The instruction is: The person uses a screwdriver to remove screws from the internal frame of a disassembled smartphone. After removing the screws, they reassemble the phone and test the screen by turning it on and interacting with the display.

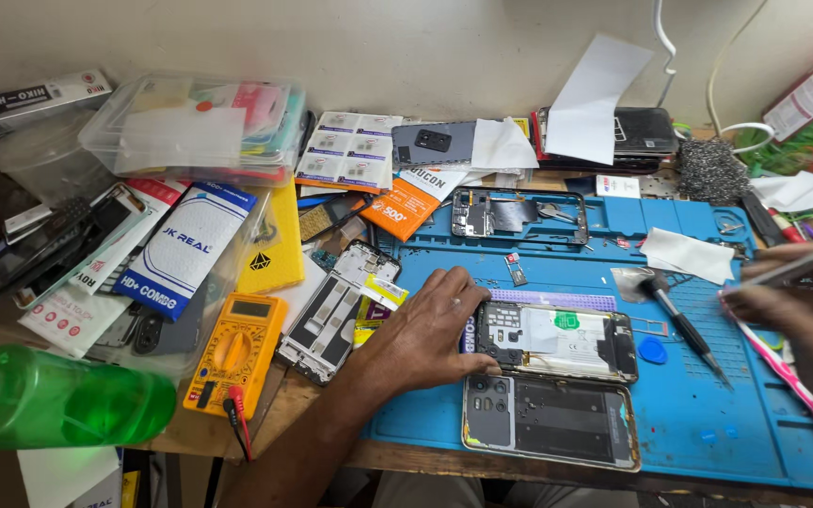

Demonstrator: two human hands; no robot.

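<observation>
Opened phone held flat on blue mat, tool in R hand.

L hand lies palm-down w/ fingers spread, thumb & fingertips pressing left end of opened phone at mat centre; grip apart, not wrapped round it. Phone's back cover lies just near of it, touching or nearly so. R hand at right edge, blurred, fingers closed on thin metal tweezers pointing left. Blue mat covers right part of desk. Black-handled brush rests right of phone. Yellow multimeter left of L hand; green bottle near-left.
</observation>
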